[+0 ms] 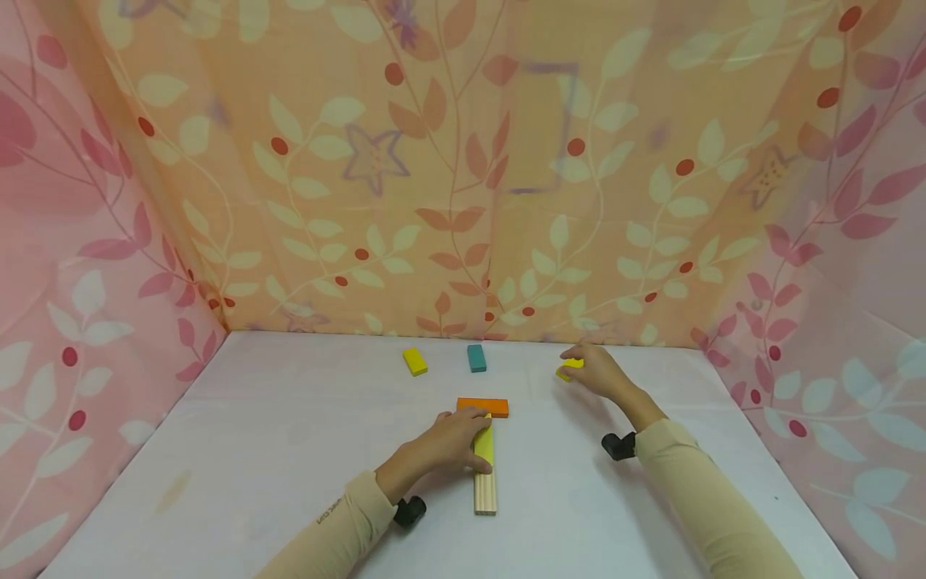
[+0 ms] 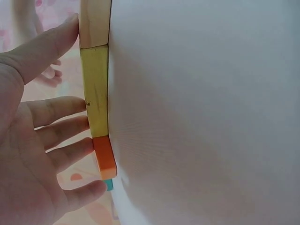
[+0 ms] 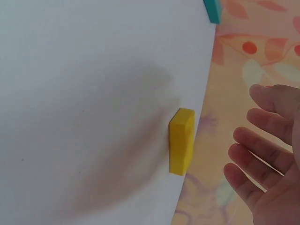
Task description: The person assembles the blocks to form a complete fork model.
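Observation:
A plain wooden block (image 1: pixel 485 498), a yellow block (image 2: pixel 96 91) and an orange block (image 2: pixel 104 157) lie end to end on the table, the orange one crosswise at the far end. Over this row, my left hand (image 1: pixel 457 438) is spread with fingers nearly straight. In the left wrist view its thumb tip is at the wooden block and its fingertips are along the yellow and orange blocks. My right hand (image 1: pixel 599 371) hovers around another yellow block (image 3: pixel 181 142) at the back right, fingers spread and relaxed. The right wrist view shows a gap between those fingertips and that block.
Toward the back edge of the white table (image 1: pixel 289 450) lie a teal block (image 1: pixel 477 359) and one more yellow block (image 1: pixel 415 362). Patterned cloth (image 1: pixel 463 241) hangs behind the table and along both sides. Each wrist carries a small black camera (image 1: pixel 410 512).

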Available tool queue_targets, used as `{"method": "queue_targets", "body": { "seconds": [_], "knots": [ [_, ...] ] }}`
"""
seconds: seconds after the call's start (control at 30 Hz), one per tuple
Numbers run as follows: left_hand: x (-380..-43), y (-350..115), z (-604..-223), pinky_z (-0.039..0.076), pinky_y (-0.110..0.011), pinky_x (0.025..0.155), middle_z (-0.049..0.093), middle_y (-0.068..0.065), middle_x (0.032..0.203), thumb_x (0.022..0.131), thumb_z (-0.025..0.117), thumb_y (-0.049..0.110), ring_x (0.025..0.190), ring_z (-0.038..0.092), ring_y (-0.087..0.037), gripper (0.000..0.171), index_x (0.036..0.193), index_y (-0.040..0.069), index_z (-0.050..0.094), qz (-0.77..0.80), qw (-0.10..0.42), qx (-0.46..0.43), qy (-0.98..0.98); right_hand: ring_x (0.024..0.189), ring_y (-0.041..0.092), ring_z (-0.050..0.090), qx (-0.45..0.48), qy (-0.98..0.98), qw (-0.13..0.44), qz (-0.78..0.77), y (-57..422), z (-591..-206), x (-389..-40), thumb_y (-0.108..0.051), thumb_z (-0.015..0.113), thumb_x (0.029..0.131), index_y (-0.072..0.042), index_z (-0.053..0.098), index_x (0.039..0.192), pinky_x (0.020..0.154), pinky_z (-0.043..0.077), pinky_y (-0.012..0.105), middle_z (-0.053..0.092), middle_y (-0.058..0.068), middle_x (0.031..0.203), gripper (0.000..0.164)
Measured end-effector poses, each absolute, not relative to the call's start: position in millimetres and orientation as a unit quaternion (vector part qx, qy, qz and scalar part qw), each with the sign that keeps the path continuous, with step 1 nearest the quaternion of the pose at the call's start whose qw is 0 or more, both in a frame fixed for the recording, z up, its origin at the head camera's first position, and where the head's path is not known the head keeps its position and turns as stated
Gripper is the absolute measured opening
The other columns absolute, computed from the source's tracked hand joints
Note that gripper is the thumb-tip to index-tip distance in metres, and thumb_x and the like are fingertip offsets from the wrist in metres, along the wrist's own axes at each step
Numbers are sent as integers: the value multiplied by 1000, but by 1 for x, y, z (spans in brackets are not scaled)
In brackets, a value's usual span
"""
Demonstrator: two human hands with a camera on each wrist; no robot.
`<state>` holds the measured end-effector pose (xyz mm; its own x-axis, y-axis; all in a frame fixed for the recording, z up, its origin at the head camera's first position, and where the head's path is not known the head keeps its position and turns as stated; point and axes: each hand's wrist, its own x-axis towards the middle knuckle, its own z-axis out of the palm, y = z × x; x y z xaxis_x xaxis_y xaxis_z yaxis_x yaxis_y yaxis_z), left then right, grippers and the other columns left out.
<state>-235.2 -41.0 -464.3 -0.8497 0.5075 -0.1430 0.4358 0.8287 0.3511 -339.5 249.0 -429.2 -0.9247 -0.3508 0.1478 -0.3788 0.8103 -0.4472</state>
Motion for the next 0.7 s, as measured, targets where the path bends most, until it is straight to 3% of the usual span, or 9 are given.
{"method": "queue_targets", "body": {
  "seconds": [0.5, 0.7],
  "knots": [
    [-233, -40, -459, 34, -49, 113, 48, -4, 148, 75, 80, 47, 137, 42, -21, 77, 139, 13, 53, 158, 118, 239, 951, 112, 47, 57, 151, -959, 20, 239, 263, -449, -361, -18, 70, 88, 8, 66, 114, 98, 45, 58, 59, 30, 125, 37],
    [-233, -40, -459, 34, -50, 113, 48, -4, 148, 76, 80, 45, 138, 42, -21, 77, 140, 13, 53, 160, 121, 239, 950, 124, 49, 49, 136, -962, 8, 235, 265, -454, -368, -19, 72, 87, 8, 66, 114, 105, 39, 58, 55, 31, 132, 39]
  ]
}}
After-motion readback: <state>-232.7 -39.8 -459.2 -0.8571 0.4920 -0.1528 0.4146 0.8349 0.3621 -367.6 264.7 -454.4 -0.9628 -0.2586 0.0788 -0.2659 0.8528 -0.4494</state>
